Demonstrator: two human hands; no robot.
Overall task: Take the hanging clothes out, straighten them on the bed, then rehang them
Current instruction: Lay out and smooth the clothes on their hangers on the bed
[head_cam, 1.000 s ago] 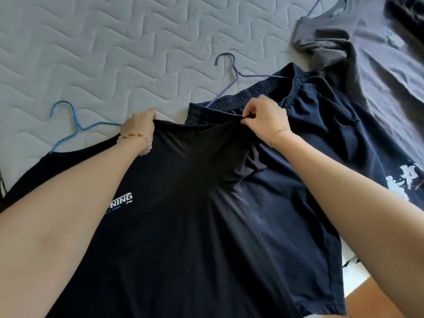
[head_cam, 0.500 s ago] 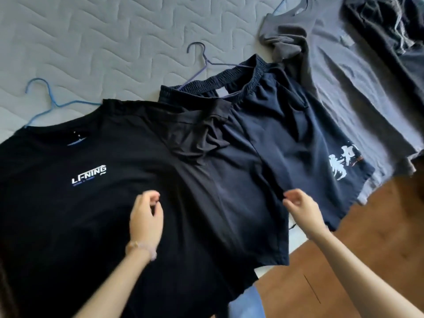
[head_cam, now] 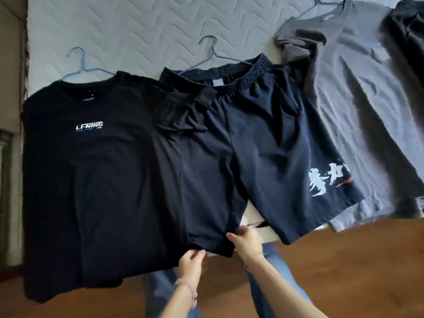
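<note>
Shorts [head_cam: 263, 138] are getting pulled flat now, both hands moved down from the waistband, left hand [head_cam: 191, 260] and right hand [head_cam: 246, 239] pinching the hem.

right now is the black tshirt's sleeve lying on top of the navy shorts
Yes, the black t-shirt's right-hand sleeve is bunched over the navy shorts just below their waistband.

Mattress [head_cam: 137, 26]: pale grey, quilted in a wavy stitch pattern, fills upper frame. Floor [head_cam: 355, 271]: reddish-brown wood, along the lower edge. Beige wall [head_cam: 11, 65] at far left (blurred). Light soft, even, no hard shadows.
</note>
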